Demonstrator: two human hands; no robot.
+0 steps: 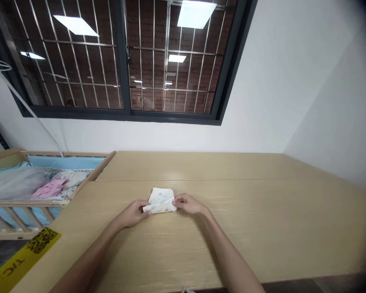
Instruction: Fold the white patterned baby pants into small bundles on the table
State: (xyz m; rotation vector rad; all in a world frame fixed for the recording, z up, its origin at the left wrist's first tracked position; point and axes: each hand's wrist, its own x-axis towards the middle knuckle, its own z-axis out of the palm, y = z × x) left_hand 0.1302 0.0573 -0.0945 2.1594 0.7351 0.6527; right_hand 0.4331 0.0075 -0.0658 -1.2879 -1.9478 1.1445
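A small white cloth (160, 195) with a faint printed pattern lies partly folded on the wooden table (262, 228). Its near edge is turned up into a flap. My left hand (133, 213) pinches the flap's left corner between thumb and fingers. At the opposite corner, my right hand (188, 203) grips the same flap the same way. Both forearms reach in from the bottom of the view. What kind of cloth it is, I cannot make out.
Left of the table stands a wooden crib (88, 179) with blue lining, holding a pink cloth (50, 188) and pale bedding. A yellow label (24, 258) with a code sits at the table's left edge. Behind are a white wall (256, 101) and a barred window (127, 61).
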